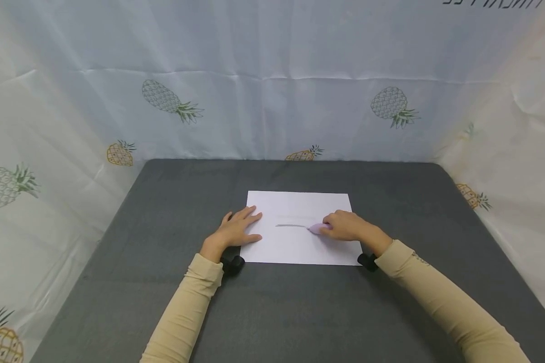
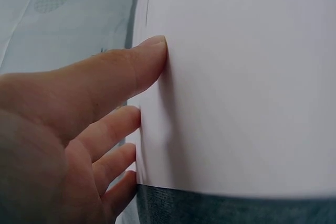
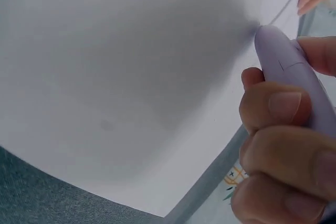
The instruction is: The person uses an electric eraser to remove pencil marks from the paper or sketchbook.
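A white sheet of paper (image 1: 295, 252) lies on the dark grey table. My left hand (image 1: 236, 229) rests on its left edge, fingers spread; in the left wrist view the thumb (image 2: 142, 64) lies over the paper. On the right side, my right hand (image 1: 345, 225) grips a thick, rounded, light purple pen-like tool (image 1: 317, 229). Its narrow tip meets the paper at the right end of a thin grey line (image 1: 290, 225). Whether that line is drawn or cut I cannot tell. The right wrist view shows fingers curled round the tool's body (image 3: 286, 61), which hides its tip.
The grey table (image 1: 172, 212) extends around the sheet on all sides. Pale curtains (image 1: 263, 111) with pineapple prints hang behind it and along both sides. A black wrist device (image 1: 232, 264) sits below the left hand, and another (image 1: 368, 262) below the right.
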`<state>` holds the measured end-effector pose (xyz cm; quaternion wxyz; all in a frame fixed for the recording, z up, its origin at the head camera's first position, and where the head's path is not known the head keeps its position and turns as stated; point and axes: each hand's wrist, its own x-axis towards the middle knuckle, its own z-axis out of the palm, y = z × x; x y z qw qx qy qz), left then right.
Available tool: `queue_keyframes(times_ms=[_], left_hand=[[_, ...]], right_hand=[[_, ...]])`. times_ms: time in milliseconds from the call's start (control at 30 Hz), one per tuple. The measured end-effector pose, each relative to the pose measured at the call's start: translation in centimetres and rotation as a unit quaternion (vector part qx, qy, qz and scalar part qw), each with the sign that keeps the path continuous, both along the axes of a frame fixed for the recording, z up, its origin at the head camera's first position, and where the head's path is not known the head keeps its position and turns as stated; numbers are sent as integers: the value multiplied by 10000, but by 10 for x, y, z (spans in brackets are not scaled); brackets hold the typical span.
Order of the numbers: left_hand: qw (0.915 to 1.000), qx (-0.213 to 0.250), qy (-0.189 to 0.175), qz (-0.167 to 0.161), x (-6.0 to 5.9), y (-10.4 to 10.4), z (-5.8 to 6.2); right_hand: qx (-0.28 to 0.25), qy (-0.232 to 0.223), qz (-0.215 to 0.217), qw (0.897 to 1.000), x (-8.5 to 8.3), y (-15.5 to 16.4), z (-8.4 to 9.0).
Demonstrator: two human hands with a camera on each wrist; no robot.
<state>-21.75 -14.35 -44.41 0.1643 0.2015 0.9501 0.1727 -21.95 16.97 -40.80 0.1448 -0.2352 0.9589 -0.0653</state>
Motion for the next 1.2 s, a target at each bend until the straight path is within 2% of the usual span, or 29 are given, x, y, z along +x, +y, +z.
queue_keyframes(times_ms=[133,333,467,667,800,1033,1200], left_hand=[[10000,3,-4,17,0,0,0],[10000,-1,-29,26,0,0,0],[10000,-25,-25,31,-1,0,1],[10000,11,9,9,-1,2,2],[10000,-5,-8,29,-1,2,3],[10000,-9,-69,56,0,1,1],[10000,-1,-73,47,0,1,1]], right_hand=[[46,73,-56,9999,-2,0,-1],[-29,-133,-23,9999,-2,-2,1],[-23,-74,-86,9999,-3,-4,3],[-25,-356,-19,9994,-5,-5,7],[6,-221,-53,9997,-6,-5,6],[-141,-642,97,9978,-7,-4,2],[17,-441,202,9988,-4,-2,3]])
